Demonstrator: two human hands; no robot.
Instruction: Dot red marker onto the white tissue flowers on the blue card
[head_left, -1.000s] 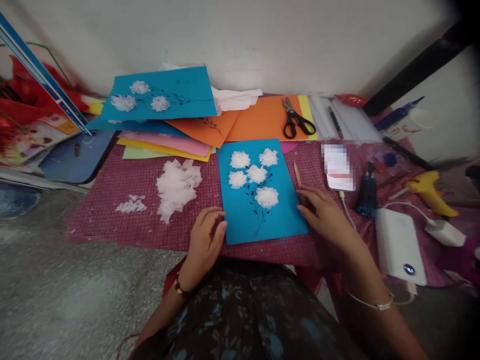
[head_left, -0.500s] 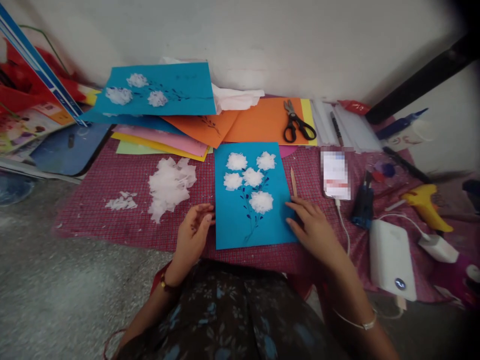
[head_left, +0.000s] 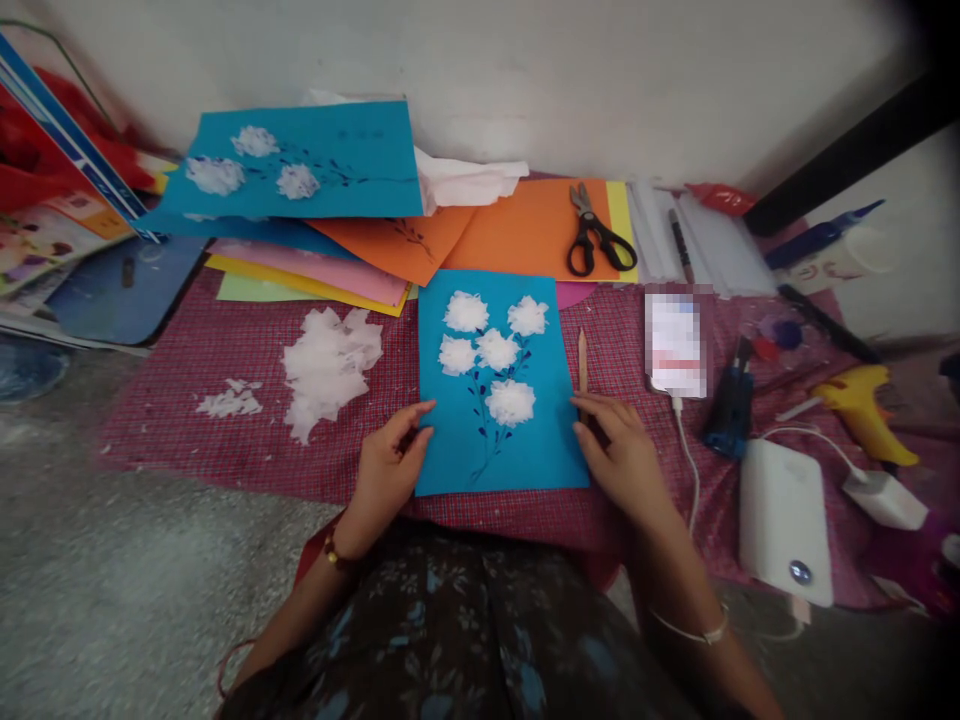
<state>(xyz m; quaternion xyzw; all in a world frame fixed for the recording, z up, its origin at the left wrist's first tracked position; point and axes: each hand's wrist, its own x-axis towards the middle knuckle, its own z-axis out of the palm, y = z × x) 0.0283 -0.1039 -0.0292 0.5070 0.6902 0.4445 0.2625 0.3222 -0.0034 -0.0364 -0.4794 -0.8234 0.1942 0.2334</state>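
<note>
Currently, left hand (head_left: 391,462) and right hand (head_left: 619,452) half-open, fingers curled, at opposite edges of blue sheet (head_left: 495,455); grip indeterminable.

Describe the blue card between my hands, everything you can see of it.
The card is rectangular, matte and seemingly stiff paper. It bears five ruffled white flowers, tissue-like, four clustered above one lower down, with thin stems and small dark blue leaves. It lies face up, looking flat, on the checked cloth, its far edge at the orange paper. The left hand and right hand flank it, fingertips at its side edges; pressure can't be told.
</note>
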